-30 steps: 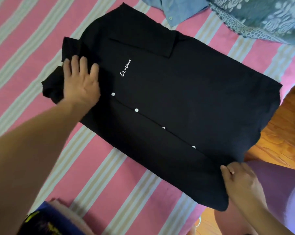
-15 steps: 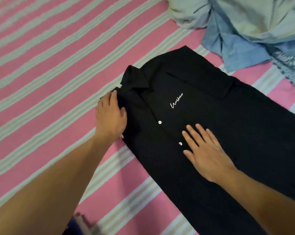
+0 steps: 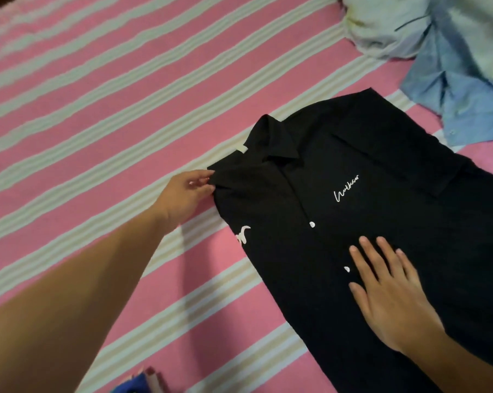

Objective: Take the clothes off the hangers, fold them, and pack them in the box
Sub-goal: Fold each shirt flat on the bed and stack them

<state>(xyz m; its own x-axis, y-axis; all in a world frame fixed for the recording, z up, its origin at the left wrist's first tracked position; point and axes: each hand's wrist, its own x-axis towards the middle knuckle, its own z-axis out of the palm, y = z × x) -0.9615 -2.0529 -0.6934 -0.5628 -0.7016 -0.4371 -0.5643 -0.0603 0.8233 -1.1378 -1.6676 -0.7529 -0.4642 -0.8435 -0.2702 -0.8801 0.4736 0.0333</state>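
A black button-up shirt (image 3: 353,154) with white script on the chest lies front up on the pink striped bed, its sides folded under. My left hand (image 3: 187,194) is at the shirt's left shoulder by the collar, its fingertips pinching the edge of the black cloth. My right hand (image 3: 389,296) lies flat with straight, spread fingers on the shirt's front, beside the white buttons. No hanger and no box are in view.
A light blue shirt (image 3: 449,103) and a pale green garment (image 3: 387,26) are heaped at the upper right, just past the black shirt. The pink and cream striped bedcover (image 3: 112,95) stretches to the left. A blue item (image 3: 137,384) peeks in at the bottom edge.
My right hand left the shirt's hem and came up to press flat on its front. My left hand slid off the shoulder to its outer edge and now pinches the cloth there.
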